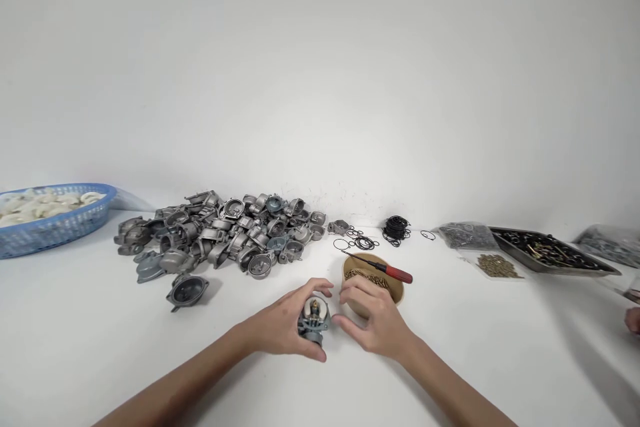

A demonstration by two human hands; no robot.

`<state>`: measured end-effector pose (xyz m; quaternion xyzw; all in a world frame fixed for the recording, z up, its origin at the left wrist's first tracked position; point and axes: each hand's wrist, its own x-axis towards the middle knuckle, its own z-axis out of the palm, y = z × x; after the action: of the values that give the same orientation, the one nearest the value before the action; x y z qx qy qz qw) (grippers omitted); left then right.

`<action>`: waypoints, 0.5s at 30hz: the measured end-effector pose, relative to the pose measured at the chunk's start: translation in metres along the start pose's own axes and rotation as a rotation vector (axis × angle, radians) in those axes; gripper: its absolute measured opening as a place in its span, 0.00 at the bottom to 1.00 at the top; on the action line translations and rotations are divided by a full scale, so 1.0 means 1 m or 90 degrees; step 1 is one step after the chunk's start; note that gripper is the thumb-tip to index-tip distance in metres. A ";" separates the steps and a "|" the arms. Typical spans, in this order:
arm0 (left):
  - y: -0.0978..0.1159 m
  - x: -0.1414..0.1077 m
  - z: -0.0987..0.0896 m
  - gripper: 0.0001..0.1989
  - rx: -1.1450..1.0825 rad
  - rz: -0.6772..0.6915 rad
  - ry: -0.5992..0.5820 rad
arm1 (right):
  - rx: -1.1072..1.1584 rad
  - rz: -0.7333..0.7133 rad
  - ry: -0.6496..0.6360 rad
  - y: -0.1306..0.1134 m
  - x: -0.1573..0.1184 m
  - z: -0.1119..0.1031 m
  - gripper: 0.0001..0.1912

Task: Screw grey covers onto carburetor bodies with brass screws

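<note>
A metal carburetor body (314,320) with a white float and a brass piece in its middle stands on the white table, open side up. My left hand (287,320) is wrapped round its left side, thumb in front and fingers behind. Just right of the body is my right hand (373,320), its fingers curved and thumb apart, with nothing visible between them. Behind that hand sits a tan bowl (398,290) of small brass parts (367,276). A screwdriver with a red handle (399,273) lies across the bowl's rim.
A heap of grey metal bowls (240,233) lies at the back left, one loose bowl (187,291) before it. Far left is a blue basket (55,230). Black rings (397,229), bags (465,236) and a dark tray (555,253) are rightward. Another person's hand (633,320) shows far right.
</note>
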<state>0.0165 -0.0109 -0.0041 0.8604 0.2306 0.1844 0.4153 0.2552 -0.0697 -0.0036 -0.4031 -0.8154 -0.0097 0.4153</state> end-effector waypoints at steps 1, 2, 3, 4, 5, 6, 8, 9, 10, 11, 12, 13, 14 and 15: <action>-0.002 0.000 0.000 0.50 -0.011 0.002 -0.004 | 0.017 -0.016 0.001 -0.003 -0.001 0.003 0.07; -0.004 -0.001 0.000 0.52 -0.017 0.004 -0.007 | 0.035 -0.029 -0.005 -0.006 -0.001 0.006 0.09; -0.005 -0.002 0.000 0.53 -0.018 0.004 -0.006 | 0.053 -0.037 -0.020 -0.009 -0.002 0.008 0.10; -0.007 -0.003 -0.001 0.54 -0.016 0.001 -0.003 | 0.072 -0.040 -0.044 -0.011 -0.002 0.010 0.12; -0.008 -0.004 -0.004 0.55 -0.009 -0.002 0.000 | 0.090 -0.039 -0.072 -0.012 -0.002 0.011 0.13; -0.008 -0.007 -0.008 0.55 0.002 -0.005 -0.003 | 0.103 -0.034 -0.095 -0.013 -0.003 0.012 0.13; -0.007 -0.014 -0.022 0.53 0.043 -0.002 -0.022 | 0.115 -0.024 -0.116 -0.013 -0.003 0.014 0.11; -0.005 -0.020 -0.031 0.51 0.076 0.000 -0.040 | 0.115 -0.021 -0.115 -0.013 -0.003 0.015 0.10; -0.005 -0.026 -0.043 0.48 0.111 -0.005 -0.045 | 0.115 -0.021 -0.113 -0.013 -0.004 0.015 0.09; -0.004 -0.033 -0.055 0.44 0.148 -0.018 -0.036 | 0.114 -0.021 -0.111 -0.012 -0.004 0.016 0.09; -0.005 -0.040 -0.069 0.34 0.188 -0.048 -0.011 | 0.112 -0.023 -0.109 -0.012 -0.004 0.016 0.09; -0.006 -0.049 -0.082 0.23 0.240 -0.087 0.043 | 0.112 -0.026 -0.109 -0.012 -0.004 0.016 0.09; -0.009 -0.057 -0.095 0.16 0.302 -0.135 0.108 | 0.111 -0.031 -0.108 -0.012 -0.004 0.016 0.09; -0.013 -0.066 -0.107 0.13 0.360 -0.202 0.171 | 0.111 -0.039 -0.108 -0.012 -0.004 0.015 0.09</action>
<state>-0.0955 0.0271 0.0400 0.8628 0.4562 0.1578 0.1501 0.2379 -0.0752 -0.0125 -0.3400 -0.8573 0.0828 0.3775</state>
